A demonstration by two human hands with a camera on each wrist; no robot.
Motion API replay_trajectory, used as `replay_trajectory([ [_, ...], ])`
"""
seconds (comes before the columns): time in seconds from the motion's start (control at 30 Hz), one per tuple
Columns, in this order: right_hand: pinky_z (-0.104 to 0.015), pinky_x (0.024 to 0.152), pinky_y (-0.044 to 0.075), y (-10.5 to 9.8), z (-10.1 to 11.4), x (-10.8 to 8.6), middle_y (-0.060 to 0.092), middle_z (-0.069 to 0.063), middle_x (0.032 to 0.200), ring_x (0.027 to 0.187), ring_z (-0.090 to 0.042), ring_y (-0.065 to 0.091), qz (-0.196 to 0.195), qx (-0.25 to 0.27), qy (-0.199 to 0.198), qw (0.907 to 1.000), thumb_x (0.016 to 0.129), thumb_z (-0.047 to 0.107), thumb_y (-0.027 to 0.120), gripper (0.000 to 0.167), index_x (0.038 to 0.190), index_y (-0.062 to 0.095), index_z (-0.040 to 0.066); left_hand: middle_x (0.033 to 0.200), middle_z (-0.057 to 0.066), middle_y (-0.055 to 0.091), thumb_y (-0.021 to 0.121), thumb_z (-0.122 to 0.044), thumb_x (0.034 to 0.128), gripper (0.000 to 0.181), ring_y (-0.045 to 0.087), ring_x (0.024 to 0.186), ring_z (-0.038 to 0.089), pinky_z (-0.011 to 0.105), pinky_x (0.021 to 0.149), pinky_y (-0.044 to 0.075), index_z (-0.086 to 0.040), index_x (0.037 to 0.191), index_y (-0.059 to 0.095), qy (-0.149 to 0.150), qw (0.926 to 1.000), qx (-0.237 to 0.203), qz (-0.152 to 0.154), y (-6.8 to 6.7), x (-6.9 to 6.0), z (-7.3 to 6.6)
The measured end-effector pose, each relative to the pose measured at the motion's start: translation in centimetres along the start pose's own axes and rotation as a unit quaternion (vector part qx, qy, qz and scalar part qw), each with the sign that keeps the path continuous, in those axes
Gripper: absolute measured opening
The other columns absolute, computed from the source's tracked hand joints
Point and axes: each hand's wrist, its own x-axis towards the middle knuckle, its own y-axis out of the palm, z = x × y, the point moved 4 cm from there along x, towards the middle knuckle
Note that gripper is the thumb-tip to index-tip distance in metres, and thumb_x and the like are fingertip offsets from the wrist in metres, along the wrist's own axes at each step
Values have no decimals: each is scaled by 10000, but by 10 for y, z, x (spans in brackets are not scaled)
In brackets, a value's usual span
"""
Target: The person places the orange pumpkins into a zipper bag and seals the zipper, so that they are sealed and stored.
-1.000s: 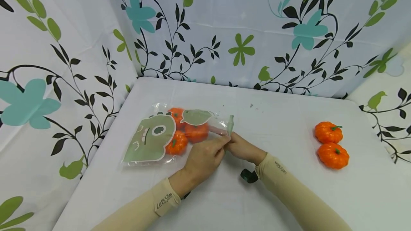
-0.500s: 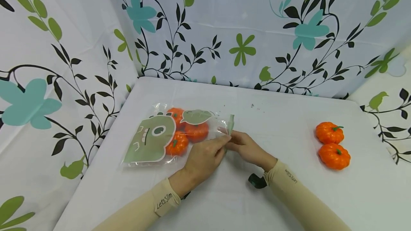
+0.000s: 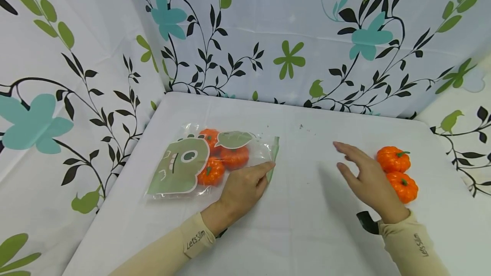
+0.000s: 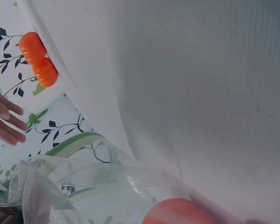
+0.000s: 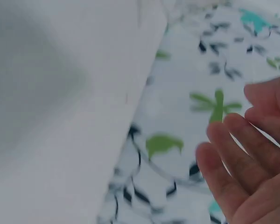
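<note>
A: What's changed since half a second ago?

B: The right hand (image 3: 370, 184), mostly. Its fingertips were at the mouth of the clear dinosaur-print bag (image 3: 182, 167); now it is well away, raised over the counter (image 3: 299, 233) near the two loose pumpkins (image 3: 394, 159).

A: Is it holding anything?

B: Nothing. The fingers are extended and spread, with the thumb apart. In the head view it covers part of the nearer of the pair, though the left wrist view shows a gap between hand and pumpkins.

A: And the left hand (image 3: 245, 188)?

B: Same place as before, pinching the bag's edge beside the green strip (image 3: 275, 148) at its mouth, fingers curled.

A: Did the bag shift?

B: Hardly at all. It lies on the left part of the counter, mouth towards the right, with the three bagged pumpkins (image 3: 211, 171) bunched near its middle.

A: So the loose ones?

B: Also where they were: touching, one behind the other, on the right part of the counter.
</note>
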Motion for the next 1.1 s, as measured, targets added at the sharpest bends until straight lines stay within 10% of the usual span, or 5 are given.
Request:
replay_trajectory([
  [0.23, -622, 1140, 247, -48, -45, -21, 359, -185, 1585, 1425, -446, 340, -683, -837, 721, 9915, 983, 173, 638, 659, 1570, 357, 72, 999, 80, 767, 773, 33, 830, 329, 684, 663, 124, 164, 625, 536, -36, 1150, 751, -35, 10000, -18, 75, 0, 1, -1],
  [0.47, -768, 1050, 155, -71, -90, -47, 55, -281, 1647, 1466, -537, 104, -175, -1085, 2133, 9708, 864, 514, 756, 1143, 1617, 42, 34, 1037, 83, 764, 776, 47, 816, 349, 690, 675, 124, 178, 621, 542, -36, 1154, 751, -22, 10000, 20, 47, 0, 0, 0],
  [1.1, -759, 937, 350, -51, -154, -90, 78, -430, 1553, 1288, -687, 267, 727, 270, 3456, 9352, 895, 498, 732, 1230, 1527, -134, -104, 1068, 77, 759, 753, 57, 816, 347, 725, 764, 147, 209, 644, 560, -30, 1151, 747, 40, 9999, 65, 98, 1, -1, 0],
])
